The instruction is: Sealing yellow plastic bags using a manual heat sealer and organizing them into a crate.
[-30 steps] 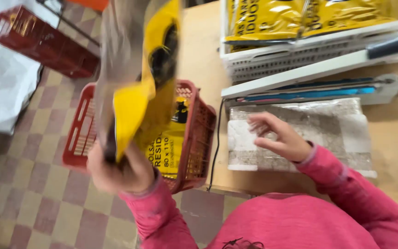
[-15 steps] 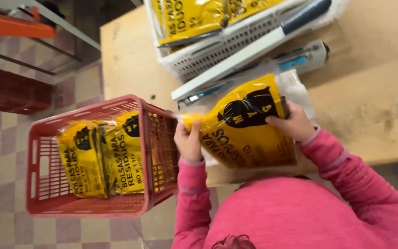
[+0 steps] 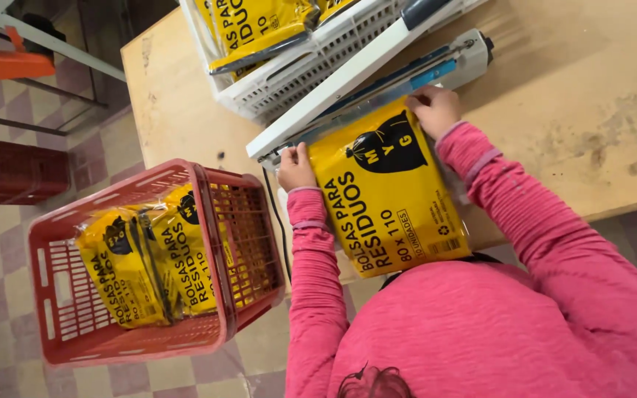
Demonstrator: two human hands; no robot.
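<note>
Both hands grip a yellow packet (image 3: 388, 193) at the worktop's (image 3: 554, 96) near edge: left hand (image 3: 296, 168), right hand (image 3: 433, 110). Its top lies under the sealer's bar (image 3: 348, 77).

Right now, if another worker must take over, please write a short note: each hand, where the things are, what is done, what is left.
Left hand: holds the left top corner of the yellow plastic bag package.
Right hand: holds its right top corner.
The package lies on the wooden table, top edge at the white bar sealer.
Done: two similar yellow packages lie in the red plastic basket on the floor.
Left: this package is not in the basket.
</note>
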